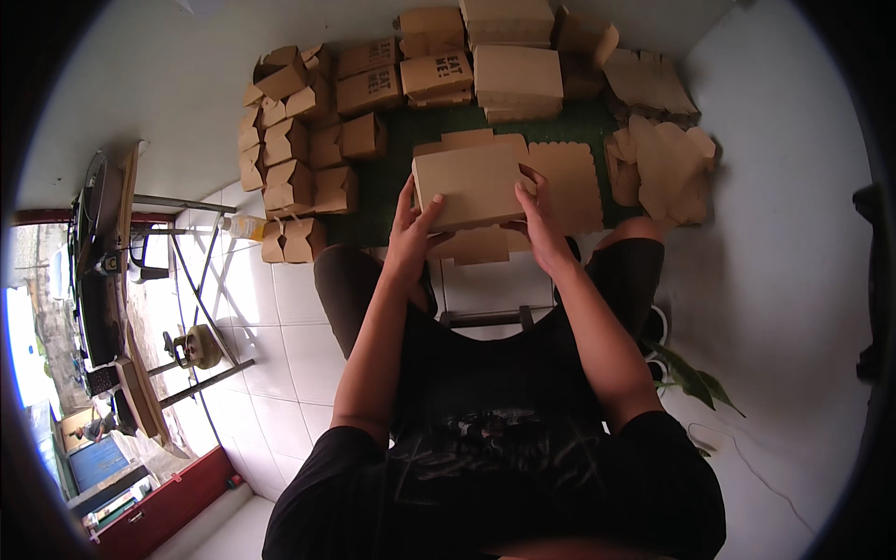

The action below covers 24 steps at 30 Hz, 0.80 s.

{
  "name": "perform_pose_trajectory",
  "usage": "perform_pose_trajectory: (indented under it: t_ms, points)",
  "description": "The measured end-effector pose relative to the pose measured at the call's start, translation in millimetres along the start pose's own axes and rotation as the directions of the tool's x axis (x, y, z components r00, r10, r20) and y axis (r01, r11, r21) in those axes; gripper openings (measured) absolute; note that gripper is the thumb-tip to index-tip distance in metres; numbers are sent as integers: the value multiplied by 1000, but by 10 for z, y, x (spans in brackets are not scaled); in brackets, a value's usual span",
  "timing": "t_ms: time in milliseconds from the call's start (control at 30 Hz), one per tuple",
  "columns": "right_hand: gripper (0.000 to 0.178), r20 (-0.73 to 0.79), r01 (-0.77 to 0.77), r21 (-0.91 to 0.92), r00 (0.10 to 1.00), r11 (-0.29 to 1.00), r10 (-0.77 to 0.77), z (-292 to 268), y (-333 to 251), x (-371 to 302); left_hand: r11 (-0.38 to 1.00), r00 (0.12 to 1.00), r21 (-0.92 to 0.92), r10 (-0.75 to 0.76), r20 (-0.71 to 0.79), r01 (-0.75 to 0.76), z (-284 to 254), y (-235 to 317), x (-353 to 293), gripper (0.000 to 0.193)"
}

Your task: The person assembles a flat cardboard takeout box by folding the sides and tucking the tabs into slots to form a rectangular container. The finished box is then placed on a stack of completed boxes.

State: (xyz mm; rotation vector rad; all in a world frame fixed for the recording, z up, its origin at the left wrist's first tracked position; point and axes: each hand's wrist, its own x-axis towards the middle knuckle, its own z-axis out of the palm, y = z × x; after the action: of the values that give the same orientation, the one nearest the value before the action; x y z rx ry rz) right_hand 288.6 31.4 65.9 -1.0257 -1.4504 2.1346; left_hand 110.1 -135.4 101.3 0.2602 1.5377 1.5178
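Between my two hands is a closed brown cardboard box (471, 182), raised in front of me above the flat sheets. My left hand (413, 224) grips its left end, the thumb lying on the upper face. At the right end my right hand (541, 213) holds it, with the thumb near the edge and other fingers partly hidden behind the box. Beneath and beyond it lies a flat cardboard blank (567, 182) with a scalloped edge, partly covered by the box.
Folded small boxes (287, 185) stand in rows at the left on a green surface (434, 121). Larger boxes (518, 75) are stacked at the back. Flat blanks (658, 163) pile up at the right. A bottle (245, 228) with yellow contents stands beside the small boxes.
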Motion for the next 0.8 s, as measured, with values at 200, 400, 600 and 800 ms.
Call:
perform_pose_trajectory:
  t_ms: [200, 400, 600, 800]
  points:
    - [67, -92, 269, -52, 958, 962, -272, -158, -491, 245, 983, 983, -42, 181, 12, -181, 420, 404, 305, 81]
    - [64, -261, 457, -194, 829, 868, -495, -317, -936, 810, 888, 908, 190, 416, 48, -418, 856, 889, 1040, 60]
    - [58, -256, 537, -505, 655, 676, -711, -496, -1029, 1404, 788, 828, 255, 529, 187, -561, 978, 995, 1686, 74]
    - [56, -139, 474, -733, 597, 488, -790, -633, -884, 1744, 476, 682, 573, 699, 214, -667, 934, 818, 2008, 77]
